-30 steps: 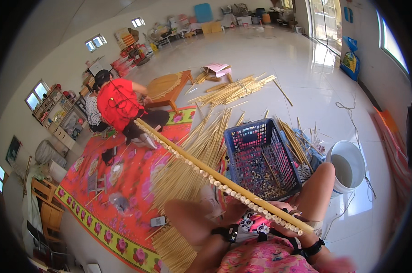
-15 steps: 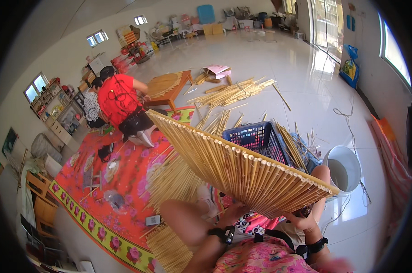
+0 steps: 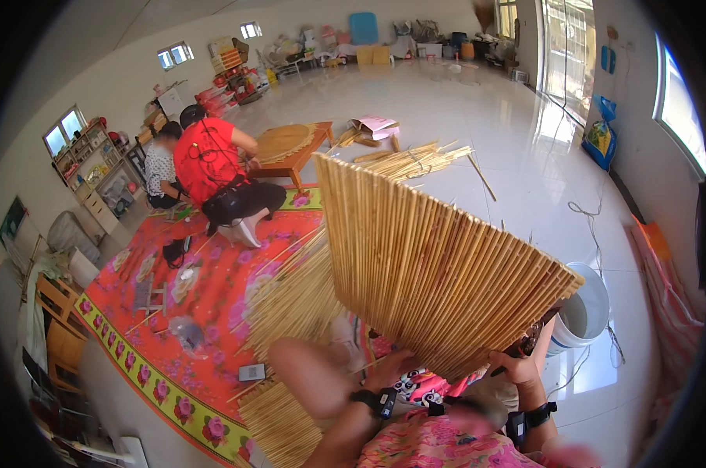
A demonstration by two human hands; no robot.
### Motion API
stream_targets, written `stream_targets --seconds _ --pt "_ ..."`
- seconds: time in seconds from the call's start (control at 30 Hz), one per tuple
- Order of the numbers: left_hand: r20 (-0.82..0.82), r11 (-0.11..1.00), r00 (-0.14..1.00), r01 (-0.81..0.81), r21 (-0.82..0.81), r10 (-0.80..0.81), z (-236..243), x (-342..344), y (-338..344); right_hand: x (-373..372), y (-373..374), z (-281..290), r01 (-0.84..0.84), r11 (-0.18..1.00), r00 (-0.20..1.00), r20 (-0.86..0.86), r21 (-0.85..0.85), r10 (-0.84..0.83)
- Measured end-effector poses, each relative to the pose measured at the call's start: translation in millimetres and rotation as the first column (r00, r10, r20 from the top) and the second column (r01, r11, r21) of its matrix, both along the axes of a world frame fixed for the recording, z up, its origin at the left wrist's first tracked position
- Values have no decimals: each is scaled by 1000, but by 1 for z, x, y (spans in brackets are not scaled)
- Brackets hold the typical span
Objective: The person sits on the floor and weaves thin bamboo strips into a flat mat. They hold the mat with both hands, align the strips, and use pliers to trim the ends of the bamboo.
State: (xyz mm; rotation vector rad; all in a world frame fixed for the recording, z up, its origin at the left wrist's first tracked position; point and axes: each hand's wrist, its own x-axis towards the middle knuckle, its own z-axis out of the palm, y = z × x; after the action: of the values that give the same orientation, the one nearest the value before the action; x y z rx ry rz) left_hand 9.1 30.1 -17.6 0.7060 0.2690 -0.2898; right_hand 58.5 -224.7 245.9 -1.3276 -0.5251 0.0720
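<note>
A stiff panel of straight yellow-brown plant stalks laid side by side (image 3: pixel 438 265) stands tilted up in front of me over my lap, its cut ends lining the upper edge. My left hand (image 3: pixel 389 368) is closed at the panel's lower edge, its fingertips partly hidden. At the lower right corner my right hand (image 3: pixel 518 368) grips the panel, thumb on the near side. A small dark object (image 3: pixel 498 370) shows by the right thumb; its kind is unclear. Loose stalks (image 3: pixel 290 300) lie in a bundle beyond my left knee.
A red floral mat (image 3: pixel 205 312) covers the floor on the left. Two people (image 3: pixel 212 160) crouch by a low wooden table (image 3: pixel 294 160). More stalks (image 3: pixel 423 162) and a pink box (image 3: pixel 375 126) lie farther off. On the right stands a pale bucket (image 3: pixel 587 308).
The panel has tipped more upright, so its broad face shows and the blue basket behind it is hidden. Both hands stay at its lower edge. My view has shifted slightly.
</note>
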Motion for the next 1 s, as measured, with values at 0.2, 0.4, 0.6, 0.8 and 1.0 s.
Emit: stream_targets --seconds 0.2,0.4,0.6,0.8,1.0 --pt "-47 998 998 -50 32 51 -16 -2 -4 6 -5 -14 130 990 929 -355 49 -104" --pt "42 991 999 -37 127 32 -57 -2 7 25 -9 -50 116 968 919 -393 221 -20" --pt "-217 960 963 -99 262 159 -17 -6 3 33 -19 -80 21 970 904 -420 242 85" --pt "-244 953 940 -178 247 239 -11 -10 6 31 -14 -79 54 964 894 -443 260 70" --pt "-213 946 928 -273 175 307 -12 -4 10 44 -19 -105 86 950 824 -558 301 103"
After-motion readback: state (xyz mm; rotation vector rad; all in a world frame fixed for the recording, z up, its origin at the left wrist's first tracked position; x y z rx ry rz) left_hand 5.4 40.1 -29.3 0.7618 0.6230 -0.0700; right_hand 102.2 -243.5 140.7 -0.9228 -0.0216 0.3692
